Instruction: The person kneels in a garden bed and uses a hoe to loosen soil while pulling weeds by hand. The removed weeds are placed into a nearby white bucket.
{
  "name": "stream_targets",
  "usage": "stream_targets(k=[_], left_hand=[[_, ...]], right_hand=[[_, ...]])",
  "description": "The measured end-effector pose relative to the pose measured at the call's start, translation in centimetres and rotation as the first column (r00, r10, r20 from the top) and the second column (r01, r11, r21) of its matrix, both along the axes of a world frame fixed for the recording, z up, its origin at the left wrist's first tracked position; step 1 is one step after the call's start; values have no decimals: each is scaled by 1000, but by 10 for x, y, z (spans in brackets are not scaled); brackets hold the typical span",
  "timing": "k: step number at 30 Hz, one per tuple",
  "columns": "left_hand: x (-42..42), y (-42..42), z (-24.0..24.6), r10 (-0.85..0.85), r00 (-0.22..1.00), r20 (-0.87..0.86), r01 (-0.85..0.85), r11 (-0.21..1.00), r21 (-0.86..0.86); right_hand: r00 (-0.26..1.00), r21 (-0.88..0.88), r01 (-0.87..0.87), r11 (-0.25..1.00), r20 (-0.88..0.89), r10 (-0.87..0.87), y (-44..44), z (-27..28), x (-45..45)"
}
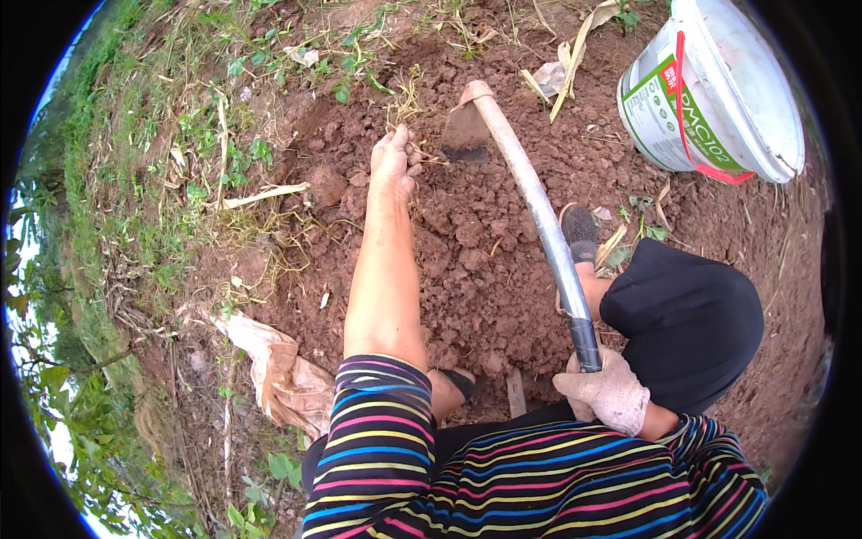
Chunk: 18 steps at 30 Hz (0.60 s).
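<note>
My bare left hand (396, 160) reaches out over the dug soil, its fingers closed on a tuft of dry yellowish plant stems (407, 101). Just right of it is the metal blade of a hoe (465, 129), resting on the clods. The hoe's handle (539, 195) slopes back toward me. At its dark near end, my right hand (606, 393), in a dirty pale knitted glove, is wrapped around the grip. Loose reddish-brown soil (465, 269) lies between my two shod feet.
A white plastic bucket (663, 101) with a red handle and printed label stands tilted at the upper right. A crumpled pale sack (286, 370) lies at left. Green weeds (249, 158) and dry leaves border the dug patch. A flat strip (516, 394) sticks out near my body.
</note>
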<state>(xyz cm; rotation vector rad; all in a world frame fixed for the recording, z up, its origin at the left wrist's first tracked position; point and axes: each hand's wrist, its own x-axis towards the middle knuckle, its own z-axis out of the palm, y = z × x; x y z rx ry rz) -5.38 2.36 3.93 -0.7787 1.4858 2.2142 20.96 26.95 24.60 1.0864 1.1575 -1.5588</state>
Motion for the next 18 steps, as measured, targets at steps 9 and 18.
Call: stream_targets(k=[9, 18], left_hand=[[69, -54, 67, 107, 988, -114, -112, 993, -33], [123, -43, 98, -301, 950, -84, 195, 781, -594]], right_hand=[[976, -137, 185, 973, -93, -199, 11, -1, 15], [974, -91, 146, 985, -163, -159, 9, -9, 18]])
